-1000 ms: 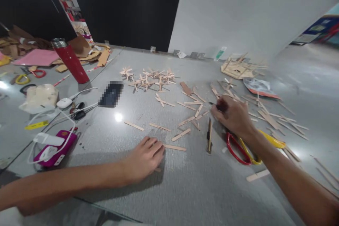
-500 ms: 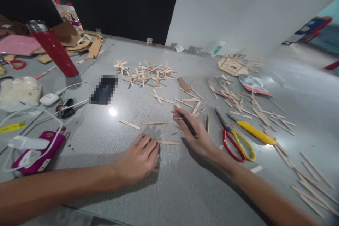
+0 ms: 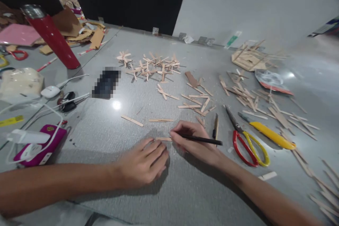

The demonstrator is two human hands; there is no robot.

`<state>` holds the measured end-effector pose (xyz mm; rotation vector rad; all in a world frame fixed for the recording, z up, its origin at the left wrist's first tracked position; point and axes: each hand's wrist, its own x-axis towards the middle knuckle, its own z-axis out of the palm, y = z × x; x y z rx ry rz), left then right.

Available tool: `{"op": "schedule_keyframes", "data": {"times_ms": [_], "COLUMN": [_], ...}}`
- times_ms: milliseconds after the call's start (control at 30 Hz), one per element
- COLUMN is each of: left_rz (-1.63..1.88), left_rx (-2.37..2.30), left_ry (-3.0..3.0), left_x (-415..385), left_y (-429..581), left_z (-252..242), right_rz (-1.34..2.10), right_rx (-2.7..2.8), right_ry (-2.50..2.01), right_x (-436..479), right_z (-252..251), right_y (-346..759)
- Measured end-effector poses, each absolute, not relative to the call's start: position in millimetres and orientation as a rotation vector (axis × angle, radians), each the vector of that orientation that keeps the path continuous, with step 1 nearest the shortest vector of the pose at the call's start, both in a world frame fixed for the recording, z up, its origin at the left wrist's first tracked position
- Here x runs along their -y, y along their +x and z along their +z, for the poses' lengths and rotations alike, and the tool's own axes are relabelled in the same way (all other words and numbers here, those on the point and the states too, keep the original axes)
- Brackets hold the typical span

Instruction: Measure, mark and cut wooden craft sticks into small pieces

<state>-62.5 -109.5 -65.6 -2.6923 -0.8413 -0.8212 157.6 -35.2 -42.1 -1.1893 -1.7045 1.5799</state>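
Note:
A wooden popsicle stick [image 3: 163, 139] lies flat on the grey table between my hands. My left hand [image 3: 145, 160] rests with bent fingers at its left end, fingertips pressing it down. A slim black pencil [image 3: 205, 140] is pinched in my right hand [image 3: 194, 144], its rear pointing right. The pencil's tip is hidden behind my fingers, close to the stick's right end. Just beyond my hands lie two more popsicle sticks, one level stick [image 3: 161, 120] and one slanted stick [image 3: 131, 120].
Scissors [image 3: 246, 137], a yellow-handled cutter [image 3: 272, 135] and loose sticks [image 3: 245, 95] lie to the right. Star-shaped stick pieces [image 3: 155, 67] stand farther back. On the left are a phone [image 3: 106, 83], a red flask [image 3: 51, 39] and a purple power bank [image 3: 53, 144] with cables.
My right hand has come down and left to the stick, and the pencil has swung to lie nearly level. My left hand has shifted slightly right. The camera view has turned a little.

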Motion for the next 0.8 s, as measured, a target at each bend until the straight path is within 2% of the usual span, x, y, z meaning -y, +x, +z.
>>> {"op": "schedule_keyframes", "data": {"times_ms": [233,567,800], "left_rz": [-0.800,-0.708,-0.658], "left_rx": [0.868,0.878,0.881], "left_ry": [-2.750,-2.725,-2.745], "left_x": [108.9,112.4,116.0], "left_y": [-62.8,-66.7,-67.4], "left_z": [-65.9,-64.0,-62.3], "right_rz": [1.740,1.640,1.384], "right_rx": [1.707,1.735,1.957], "right_ry": [-1.231,-1.271,-1.273], "right_x": [32.4,36.0,40.1], "right_z": [-47.9,-46.9,-49.3], "right_y": [159.3,157.3,157.3]}}
